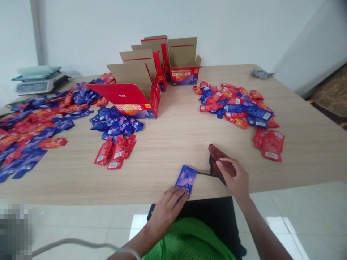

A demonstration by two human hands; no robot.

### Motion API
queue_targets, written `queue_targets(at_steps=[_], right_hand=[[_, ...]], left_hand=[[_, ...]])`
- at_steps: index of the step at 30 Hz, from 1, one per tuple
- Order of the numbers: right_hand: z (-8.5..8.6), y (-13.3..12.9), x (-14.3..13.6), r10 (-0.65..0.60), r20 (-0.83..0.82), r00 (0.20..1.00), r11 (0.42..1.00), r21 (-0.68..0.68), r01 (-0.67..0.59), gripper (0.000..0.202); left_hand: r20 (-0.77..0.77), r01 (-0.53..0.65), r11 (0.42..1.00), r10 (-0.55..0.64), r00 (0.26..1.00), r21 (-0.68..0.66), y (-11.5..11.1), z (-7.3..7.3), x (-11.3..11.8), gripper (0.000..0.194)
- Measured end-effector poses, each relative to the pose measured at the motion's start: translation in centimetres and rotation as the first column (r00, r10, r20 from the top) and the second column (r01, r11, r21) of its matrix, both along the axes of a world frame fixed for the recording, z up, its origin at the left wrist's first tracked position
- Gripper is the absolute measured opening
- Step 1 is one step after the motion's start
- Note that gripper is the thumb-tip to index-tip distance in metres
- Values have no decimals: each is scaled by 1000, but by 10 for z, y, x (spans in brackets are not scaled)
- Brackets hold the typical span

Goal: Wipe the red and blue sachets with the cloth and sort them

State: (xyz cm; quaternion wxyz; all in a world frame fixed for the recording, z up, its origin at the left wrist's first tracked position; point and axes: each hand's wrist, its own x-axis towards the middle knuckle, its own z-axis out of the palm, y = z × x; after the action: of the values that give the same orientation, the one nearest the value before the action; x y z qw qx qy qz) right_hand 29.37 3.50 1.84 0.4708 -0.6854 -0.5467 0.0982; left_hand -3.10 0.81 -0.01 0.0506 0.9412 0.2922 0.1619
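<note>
Two bare hands are being used at the near edge of the tabletop [168, 148], fwiw. One purple sachet [186, 176] is laid flat there, its lower end covered by the left hand [168, 206], fingers loosely together; whether it's pinched can't be told. Some dark reddish-brown item [215, 151] with a black strap [204, 173] is touched by the right hand [236, 179], thumb and forefinger bent close together, though a firm grip can't be made out. Mixed sachets [237, 104] are heaped beyond, and open red boxes [135, 111] are lined up farther back.
</note>
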Motion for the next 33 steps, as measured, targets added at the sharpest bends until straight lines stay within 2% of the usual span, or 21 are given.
queue_targets(at_steps=[4, 6, 7, 9, 10, 11, 12, 13, 15, 16, 17, 18, 19, 21, 23, 25, 27, 29, 31, 33], right_hand=[[-2, 2, 1, -77, -124, 989, 997, -39, 73, 31], [-3, 3, 2, -100, -173, 980, 994, -60, 91, 33], [-3, 3, 2, -108, -187, 976, 993, -68, 97, 34], [-3, 3, 3, -125, -200, 972, 991, -80, 111, 34], [-3, 3, 3, -130, -207, 970, 990, -83, 115, 35], [-3, 3, 4, -135, -214, 968, 989, -84, 119, 35], [-2, 3, 4, -141, -218, 966, 988, -86, 125, 36], [-3, 2, 4, -147, -221, 964, 987, -91, 130, 37], [-3, 2, 5, -158, -226, 961, 985, -106, 137, 39], [-3, 2, 5, -160, -228, 960, 984, -111, 138, 39], [-4, 2, 6, -159, -229, 960, 984, -115, 136, 39], [-4, 2, 6, -155, -232, 960, 985, -115, 131, 39], [-4, 2, 6, -150, -232, 961, 986, -113, 126, 38], [-4, 2, 6, -141, -232, 962, 987, -106, 120, 38], [-5, 1, 6, -135, -231, 964, 988, -102, 114, 37], [-6, 1, 6, -125, -220, 967, 990, -97, 106, 37], [-7, 1, 7, -116, -202, 973, 991, -97, 98, 35], [-4, 3, 6, -97, -171, 980, 992, -91, 82, 33], [5, 7, 3, -50, -124, 991, 997, -56, 44, 29], [20, 14, -6, 19, -65, 998, 1000, 14, -18, 23]], left_hand=[[186, 75, 992, -56, 981, -100, 7, 10, -8, 34], [294, 93, 982, -42, 955, -162, 9, 17, -10, 32], [347, 68, 976, 8, 938, -205, 11, 21, -10, 29], [404, -81, 936, 224, 887, -341, 17, 30, -8, 20], [401, -184, 882, 372, 837, -434, 21, 34, -6, 16], [378, -271, 800, 513, 771, -535, 26, 37, -3, 16], [342, -318, 701, 628, 698, -638, 32, 40, 1, 19], [308, -317, 602, 709, 635, -733, 37, 41, 5, 25], [258, -225, 445, 786, 562, -867, 47, 40, 12, 34], [239, -185, 401, 793, 560, -897, 50, 39, 15, 38], [221, -172, 384, 782, 583, -907, 51, 38, 17, 40], [208, -188, 399, 758, 618, -898, 50, 38, 18, 41], [202, -220, 445, 722, 662, -868, 47, 38, 17, 42], [200, -295, 599, 621, 758, -744, 38, 42, 14, 46], [182, -350, 758, 518, 836, -550, 26, 46, 9, 45], [137, -371, 864, 436, 889, -341, 14, 46, 4, 39], [110, -324, 927, 348, 931, -187, 4, 41, 2, 35], [108, -222, 970, 232, 967, -99, -3, 32, 1, 33], [102, -127, 990, 132, 986, -53, -7, 21, 0, 32], [100, -79, 996, 82, 992, -38, -8, 12, -1, 35]])
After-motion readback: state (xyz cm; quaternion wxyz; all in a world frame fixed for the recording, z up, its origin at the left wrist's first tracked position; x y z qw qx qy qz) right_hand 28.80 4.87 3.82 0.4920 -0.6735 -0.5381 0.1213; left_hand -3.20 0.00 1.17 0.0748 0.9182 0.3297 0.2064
